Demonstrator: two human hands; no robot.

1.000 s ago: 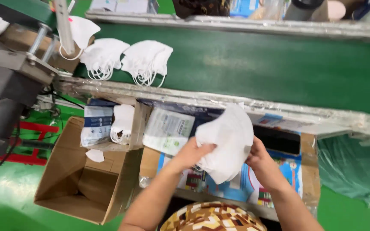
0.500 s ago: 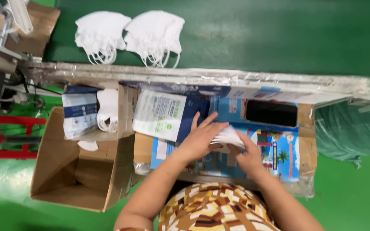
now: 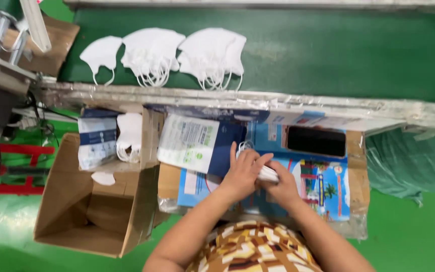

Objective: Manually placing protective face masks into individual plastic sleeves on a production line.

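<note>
- Change since a second ago: the stack of white masks (image 3: 267,173), then held up and spread open near the conveyor's edge, is now pressed flat and low over the blue printed sheet (image 3: 323,186) on the counter (image 3: 356,166).
- Left hand (image 3: 242,174): palm down on top of the stack, fingers (image 3: 237,153) stretched toward 12 o'clock, holding the masks flat. Half a second ago the hand was already spread over them; it has since drawn in a little.
- Right hand (image 3: 283,189): at 3 o'clock of the left, fingers curled narrow under and around the stack's edge, gripping it. Both hands touch.
- Ear loops (image 3: 244,146) stick out at 12 o'clock of the left fingers.
- Judgement: the masks have gone from loose handling to being squared and compressed; the bundling looks near its end.
- Surroundings: open bag (image 3: 190,143) at 10 o'clock of the hands, just beside them; black phone (image 3: 316,141) at 1 o'clock, apart.
- Cardboard box (image 3: 91,201) at 9 o'clock, well apart.
- Green conveyor (image 3: 328,50) at 12 o'clock carries three piles of masks (image 3: 212,53); more piles are in view than before.
</note>
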